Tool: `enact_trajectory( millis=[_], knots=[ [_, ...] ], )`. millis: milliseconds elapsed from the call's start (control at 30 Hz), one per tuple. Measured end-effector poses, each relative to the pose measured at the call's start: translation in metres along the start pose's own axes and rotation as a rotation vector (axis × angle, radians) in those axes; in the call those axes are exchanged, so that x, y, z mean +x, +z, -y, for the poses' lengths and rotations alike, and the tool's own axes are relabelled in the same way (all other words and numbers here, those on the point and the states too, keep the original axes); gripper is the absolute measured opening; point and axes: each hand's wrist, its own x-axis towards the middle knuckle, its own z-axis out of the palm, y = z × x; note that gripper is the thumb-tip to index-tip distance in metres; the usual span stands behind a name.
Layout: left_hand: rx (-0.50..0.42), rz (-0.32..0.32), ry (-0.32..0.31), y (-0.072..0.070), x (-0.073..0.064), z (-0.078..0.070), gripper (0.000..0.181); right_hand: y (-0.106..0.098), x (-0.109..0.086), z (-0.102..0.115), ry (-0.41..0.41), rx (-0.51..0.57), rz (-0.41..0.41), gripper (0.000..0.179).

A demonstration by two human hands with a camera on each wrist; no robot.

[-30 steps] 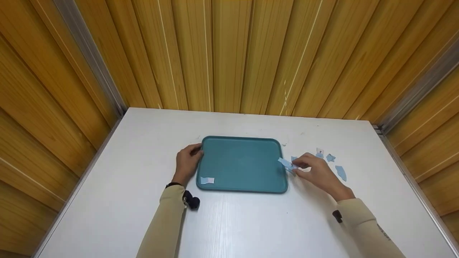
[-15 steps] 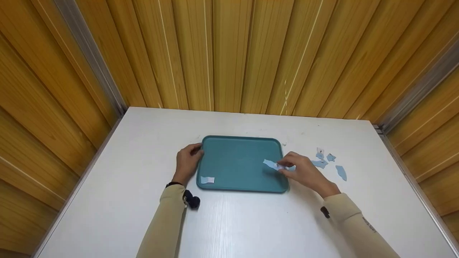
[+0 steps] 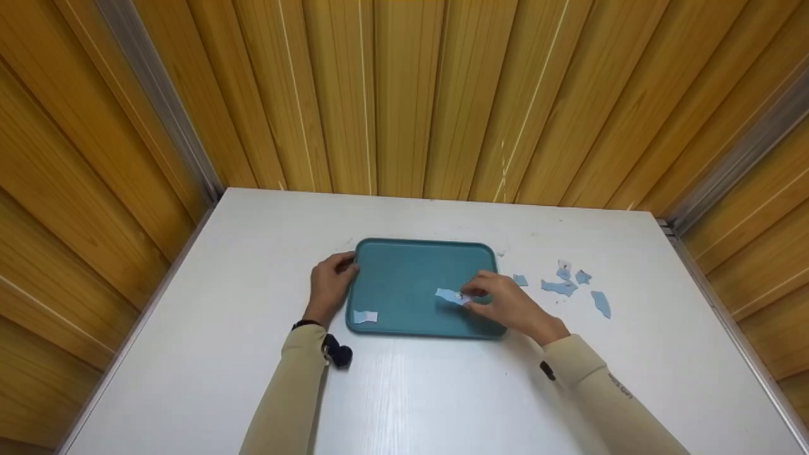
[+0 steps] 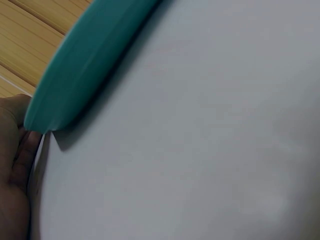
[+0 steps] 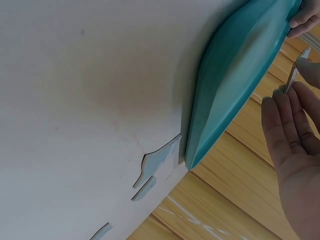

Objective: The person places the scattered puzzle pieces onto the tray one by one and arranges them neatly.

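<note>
In the head view a teal tray (image 3: 404, 272) lies flat on the white table. My left hand (image 3: 330, 285) grips its left rim, thumb at the edge; the right wrist view shows part of that hand (image 5: 306, 19) there too. Over the tray's right half, my right hand (image 3: 505, 302) pinches a torn light blue card piece (image 3: 450, 296) between thumb and fingers. Seen edge-on in the right wrist view, this card piece (image 5: 291, 75) is apart from the tray surface. Another blue and white card piece (image 3: 365, 316) lies in the tray's near left corner.
Several torn card pieces lie on the table right of the tray, among them a wide one (image 3: 559, 287), a small one (image 3: 520, 280) and a long one (image 3: 601, 304). Wood-patterned panels (image 3: 404, 101) stand behind the table (image 3: 404, 404) and on both sides.
My right hand has moved left with the pinched card piece, from the tray's right rim to over its right half. My left hand and the tray stay in place.
</note>
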Motion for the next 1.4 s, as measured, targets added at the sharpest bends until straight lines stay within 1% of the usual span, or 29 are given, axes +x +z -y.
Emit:
enact_trajectory(
  millis=[100,167,333,433,567,767,967,1100,1233,1400],
  knots=[
    [0.009,-0.006,0.022,0.0,0.0,0.0,0.033,0.006,0.005,0.004,-0.028,0.0,0.007,0.023],
    [0.009,-0.008,0.025,0.0,0.0,0.001,0.033,0.01,0.007,0.006,-0.026,-0.001,0.012,0.022],
    [0.01,-0.006,0.015,0.001,0.0,0.001,0.034,0.021,0.014,0.013,-0.051,0.001,0.032,0.019],
    [0.009,-0.005,0.008,0.001,-0.001,-0.001,0.034,0.026,0.018,0.016,-0.074,0.002,0.052,0.019],
    [0.002,-0.001,-0.001,0.0,-0.001,-0.002,0.034,0.033,0.022,0.019,-0.084,0.004,0.078,0.02],
    [-0.001,0.005,-0.016,0.001,-0.001,-0.001,0.034,0.044,0.028,0.023,-0.117,0.006,0.095,0.019],
    [0.006,-0.004,0.007,0.0,-0.001,0.0,0.034,0.054,0.033,0.025,-0.157,-0.021,0.115,0.018],
    [0.013,-0.004,0.011,0.0,0.0,0.001,0.034,0.058,0.036,0.027,-0.153,-0.011,0.126,0.018],
    [0.012,-0.005,0.01,0.0,0.0,0.0,0.034,0.06,0.039,0.03,-0.126,-0.008,0.142,0.019],
    [0.015,-0.006,0.013,0.0,0.001,0.001,0.034,0.063,0.042,0.034,-0.111,-0.008,0.161,0.02]
  ],
)
